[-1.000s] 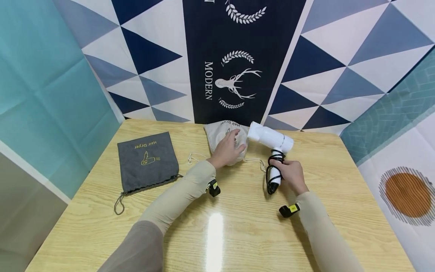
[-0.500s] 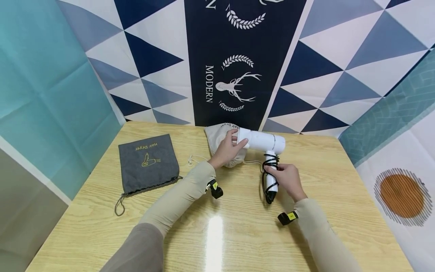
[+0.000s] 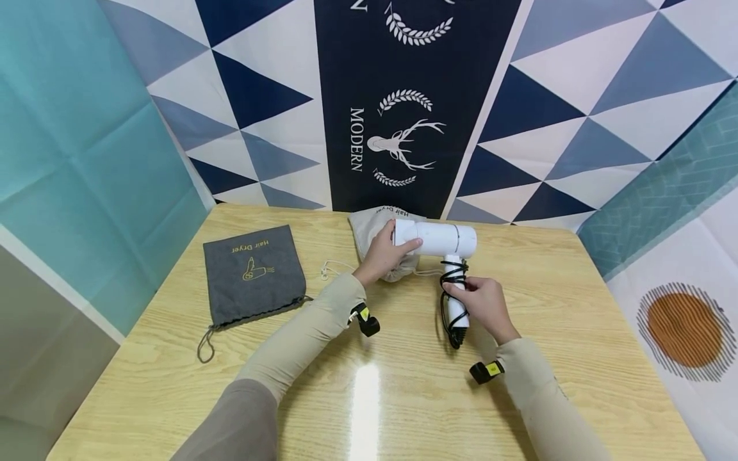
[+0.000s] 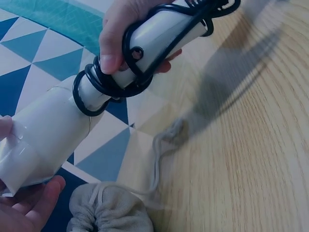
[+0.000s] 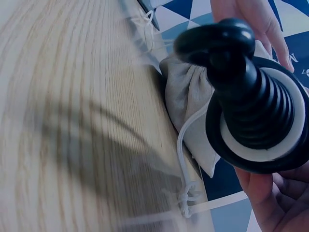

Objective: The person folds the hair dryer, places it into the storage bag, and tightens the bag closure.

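Note:
A white hair dryer is held above the back of the table, its barrel nearly level and its nozzle to the left. My left hand grips the nozzle end between thumb and fingers. The handle, wrapped in a black cord, is pinched by my right hand. Below and behind the nozzle lies a light grey drawstring bag, partly covered by the left hand and dryer. Its gathered mouth shows in the left wrist view, where the bag sits under the dryer. The black cord sleeve fills much of the right wrist view.
On the left of the wooden table a dark grey drawstring pouch lies flat, with a hair dryer printed on it. White drawstrings trail from the light bag. A patterned cloth wall stands along the back edge.
My right hand has moved left and slightly toward me with the hair dryer, whose barrel has levelled. My left hand, earlier over the light bag, has taken hold of the nozzle.

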`<state>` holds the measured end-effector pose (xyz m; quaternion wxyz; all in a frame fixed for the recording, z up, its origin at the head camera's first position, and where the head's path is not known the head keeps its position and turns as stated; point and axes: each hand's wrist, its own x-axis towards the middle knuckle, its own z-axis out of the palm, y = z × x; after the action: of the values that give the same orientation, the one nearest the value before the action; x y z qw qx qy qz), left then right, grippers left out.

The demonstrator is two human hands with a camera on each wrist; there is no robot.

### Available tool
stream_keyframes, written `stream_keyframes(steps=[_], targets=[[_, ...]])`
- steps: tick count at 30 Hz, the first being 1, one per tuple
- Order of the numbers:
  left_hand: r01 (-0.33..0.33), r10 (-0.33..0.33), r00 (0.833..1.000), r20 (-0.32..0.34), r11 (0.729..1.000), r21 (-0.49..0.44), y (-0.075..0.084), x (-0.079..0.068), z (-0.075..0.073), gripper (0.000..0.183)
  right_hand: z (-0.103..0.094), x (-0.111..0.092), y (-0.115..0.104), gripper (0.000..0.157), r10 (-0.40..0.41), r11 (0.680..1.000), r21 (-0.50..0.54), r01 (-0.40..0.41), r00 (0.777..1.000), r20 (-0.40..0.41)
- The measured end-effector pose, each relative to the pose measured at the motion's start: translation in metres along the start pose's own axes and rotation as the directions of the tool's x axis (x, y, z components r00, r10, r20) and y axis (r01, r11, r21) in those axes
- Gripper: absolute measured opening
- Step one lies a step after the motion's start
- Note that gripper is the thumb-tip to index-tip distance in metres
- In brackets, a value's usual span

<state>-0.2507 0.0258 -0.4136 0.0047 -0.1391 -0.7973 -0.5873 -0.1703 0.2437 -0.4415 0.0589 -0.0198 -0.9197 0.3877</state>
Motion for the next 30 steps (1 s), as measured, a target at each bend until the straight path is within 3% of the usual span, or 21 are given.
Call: stream_keyframes(steps=[4,8,10,16,19,22,25,27,30], targets=[[0.010,-0.013,0.997,-0.073,0.999,-0.040,0.004,-0.001,0.000,0.054,0.001,0.000,-0.002,0.042,-0.016,1.000,0.006,0.016,1.000,-0.013],[0.029,-0.042,0.983,-0.179,0.997,-0.075,0.007,-0.002,-0.001,0.064,0.000,-0.001,-0.003,0.043,-0.032,0.999,0.009,0.032,0.999,-0.013],[0.033,-0.053,0.980,-0.193,0.994,-0.106,0.007,-0.001,-0.003,0.067,0.000,-0.001,-0.003,0.043,-0.037,0.999,0.009,0.037,0.999,-0.001],[0.037,-0.043,0.998,-0.044,0.992,-0.124,0.002,0.004,-0.016,0.052,0.000,-0.004,-0.002,0.042,-0.057,0.998,0.020,0.056,0.998,0.032],[0.075,-0.068,0.996,0.056,0.988,-0.136,0.000,0.007,-0.023,0.042,-0.001,-0.005,-0.002,0.041,-0.076,0.997,0.003,0.076,0.996,0.036],[0.183,-0.141,0.972,0.186,0.956,-0.228,-0.002,0.009,-0.028,0.041,-0.001,-0.006,-0.003,0.040,-0.088,0.996,-0.010,0.088,0.995,0.048],[0.297,-0.203,0.935,0.290,0.896,-0.330,-0.003,0.011,-0.029,0.045,-0.002,-0.007,-0.004,0.038,-0.081,0.997,-0.009,0.082,0.995,0.063],[0.336,-0.228,0.923,0.309,0.869,-0.364,-0.004,0.010,-0.029,0.046,-0.002,-0.007,-0.005,0.038,-0.069,0.998,-0.001,0.069,0.995,0.074],[0.334,-0.243,0.930,0.277,0.873,-0.355,-0.004,0.008,-0.028,0.046,-0.001,-0.007,-0.006,0.042,-0.028,0.999,0.020,0.026,0.995,0.094]])
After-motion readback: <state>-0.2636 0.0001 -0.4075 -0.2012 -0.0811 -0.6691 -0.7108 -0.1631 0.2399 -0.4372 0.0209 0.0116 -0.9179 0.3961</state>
